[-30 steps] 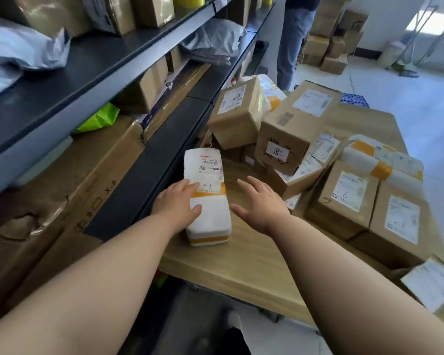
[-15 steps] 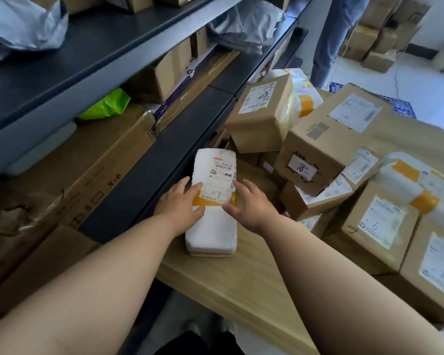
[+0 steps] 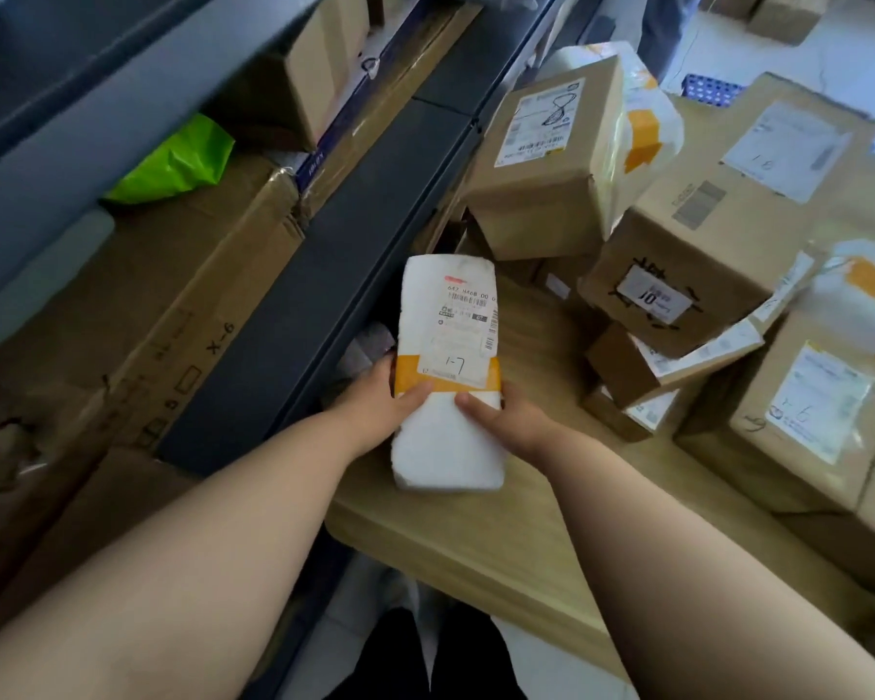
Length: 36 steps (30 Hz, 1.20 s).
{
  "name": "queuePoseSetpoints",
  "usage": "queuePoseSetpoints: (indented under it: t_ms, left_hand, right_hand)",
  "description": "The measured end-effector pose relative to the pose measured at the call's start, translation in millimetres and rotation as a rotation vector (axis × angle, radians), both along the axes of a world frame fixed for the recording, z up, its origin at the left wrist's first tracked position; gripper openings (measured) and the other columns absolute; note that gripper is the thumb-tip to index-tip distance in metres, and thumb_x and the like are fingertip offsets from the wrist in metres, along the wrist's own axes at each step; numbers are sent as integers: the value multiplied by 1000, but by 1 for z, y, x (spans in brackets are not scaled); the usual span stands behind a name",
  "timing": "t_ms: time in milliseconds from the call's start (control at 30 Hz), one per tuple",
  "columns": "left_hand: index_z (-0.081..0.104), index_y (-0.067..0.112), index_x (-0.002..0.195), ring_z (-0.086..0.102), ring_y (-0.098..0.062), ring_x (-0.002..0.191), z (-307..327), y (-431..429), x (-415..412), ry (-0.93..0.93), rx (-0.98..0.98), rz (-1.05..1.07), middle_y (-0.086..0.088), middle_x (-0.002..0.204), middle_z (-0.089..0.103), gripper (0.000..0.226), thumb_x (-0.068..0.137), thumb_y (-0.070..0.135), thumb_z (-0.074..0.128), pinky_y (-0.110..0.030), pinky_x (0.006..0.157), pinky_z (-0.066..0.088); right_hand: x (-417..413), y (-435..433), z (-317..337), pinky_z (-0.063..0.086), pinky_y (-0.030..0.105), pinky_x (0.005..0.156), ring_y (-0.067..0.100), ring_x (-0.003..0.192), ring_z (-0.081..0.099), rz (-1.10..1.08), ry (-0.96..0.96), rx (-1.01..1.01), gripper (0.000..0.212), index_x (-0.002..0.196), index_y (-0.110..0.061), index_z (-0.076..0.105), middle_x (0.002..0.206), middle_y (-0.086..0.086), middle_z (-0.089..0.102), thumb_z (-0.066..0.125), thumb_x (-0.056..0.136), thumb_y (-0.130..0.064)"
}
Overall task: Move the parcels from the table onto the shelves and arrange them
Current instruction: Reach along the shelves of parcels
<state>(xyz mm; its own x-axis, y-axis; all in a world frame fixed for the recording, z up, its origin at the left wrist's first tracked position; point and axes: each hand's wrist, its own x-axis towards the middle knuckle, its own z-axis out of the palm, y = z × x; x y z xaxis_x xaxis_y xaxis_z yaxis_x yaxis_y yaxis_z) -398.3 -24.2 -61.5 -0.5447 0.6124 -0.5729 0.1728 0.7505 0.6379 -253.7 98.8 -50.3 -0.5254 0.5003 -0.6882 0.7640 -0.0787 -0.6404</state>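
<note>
A long white foam-wrapped parcel with an orange tape band and a label marked "1-7" sits at the near left corner of the wooden table. My left hand grips its left side and my right hand grips its right side, thumbs on top. Several brown cardboard parcels are piled on the table to the right and behind. The dark metal shelves run along the left of the table.
The lower shelf holds flattened cardboard marked "X-6", a green bag and a box. A white parcel with orange tape lies behind the pile. A person's legs and more boxes stand on the far floor.
My right hand has closed in on the white parcel's right side, so both hands now hold it. The view has moved closer and tilted down.
</note>
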Motion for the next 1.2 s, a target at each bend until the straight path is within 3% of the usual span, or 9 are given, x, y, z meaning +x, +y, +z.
queuePoseSetpoints:
  t_ms: [133,267,333,533,667,867,1033,1100,1200]
  left_hand:
    - [32,29,145,54,-20,118,3,2,12,-32,109,12,4,131,56,58,94,38,57,-30,93,41]
    - [28,31,146,56,-20,113,14,0,18,-29,188,62,4,130,57,60,94,38,56,-36,92,46]
    - [29,28,144,57,-21,112,20,-6,18,-2,204,67,2,129,57,59,93,40,57,-41,95,48]
    - [14,29,149,51,-15,110,39,-21,39,135,328,56,1,137,46,67,96,31,54,-33,87,42]
    - [9,30,152,42,-21,128,45,-27,48,183,386,31,-4,148,35,75,94,32,56,-42,103,40]
    - [-3,41,151,32,-19,135,59,-31,74,77,391,46,2,150,28,92,89,33,64,-44,109,33]
    - [2,42,152,40,-15,132,71,-38,109,-20,475,138,6,147,37,98,83,30,71,-50,109,37]
    - [3,43,151,42,-15,131,75,-46,132,-29,474,200,7,146,39,99,78,38,71,-48,108,39]
    - [4,33,152,48,-10,117,75,-64,167,-66,518,351,9,133,46,91,88,22,68,-32,95,44]
  right_hand:
    - [6,-4,-4,47,30,96,18,113,58,-57,114,-80,62,138,-19,45,132,-3,57,71,85,-36]
    - [12,-8,4,50,15,63,5,90,61,-116,191,-130,53,133,-23,48,122,-3,61,71,86,-28]
    - [16,-12,8,48,14,57,2,90,61,-124,212,-148,55,133,-24,48,123,-5,62,73,84,-28]
    - [27,-24,27,53,26,74,15,105,62,-141,289,-114,61,135,-26,47,126,-2,62,76,82,-24]
    - [37,-24,35,53,40,89,19,109,61,-148,315,-92,63,135,-30,47,125,-3,62,77,80,-24]
    - [60,-22,48,55,34,77,18,105,62,-136,316,-119,63,136,-29,46,126,-3,61,77,80,-24]
    - [87,-16,55,55,37,67,24,113,57,-77,280,-86,87,145,-28,28,133,-2,52,80,76,-32]
    - [100,-18,58,55,40,72,25,114,56,-15,269,-79,88,146,-29,23,132,-1,51,78,77,-33]
    - [118,-26,62,55,48,84,26,116,54,95,243,-88,88,146,-33,22,133,-2,50,77,78,-37]
